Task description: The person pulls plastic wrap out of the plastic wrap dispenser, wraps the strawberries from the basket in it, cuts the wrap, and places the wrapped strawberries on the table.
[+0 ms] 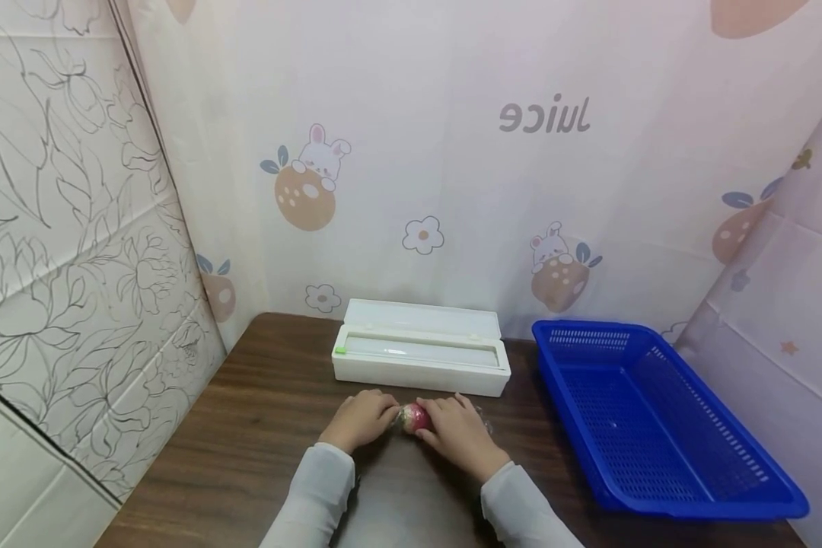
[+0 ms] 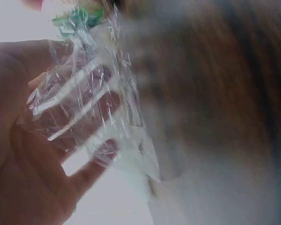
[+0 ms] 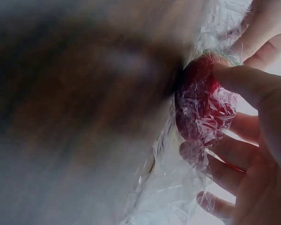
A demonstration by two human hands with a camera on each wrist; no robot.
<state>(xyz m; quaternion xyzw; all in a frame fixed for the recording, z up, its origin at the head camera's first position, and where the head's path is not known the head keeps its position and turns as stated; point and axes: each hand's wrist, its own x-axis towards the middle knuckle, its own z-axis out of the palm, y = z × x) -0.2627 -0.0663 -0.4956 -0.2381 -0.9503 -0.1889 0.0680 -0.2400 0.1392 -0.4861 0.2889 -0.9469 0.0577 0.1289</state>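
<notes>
A red, strawberry-like fruit (image 1: 418, 418) with a pale end and green leaves is wrapped in clear cling film, low over the table's middle. My right hand (image 1: 460, 434) grips its red body, thumb on one side and fingers on the other, as the right wrist view shows. On the leafy side my left hand (image 1: 361, 420) holds the bunched tail of cling film (image 2: 91, 89), which is twisted narrow beside the green leaves (image 2: 77, 18). More loose film (image 3: 166, 197) trails past the right fingers. Part of the fruit is hidden by the right hand.
Behind the hands stands a white cling film dispenser (image 1: 421, 379), its lid raised, with a green slider (image 1: 340, 350) at its left end. A blue plastic basket (image 1: 592, 464) is on the right side of the brown wooden table (image 1: 246, 403). Patterned curtains hang around.
</notes>
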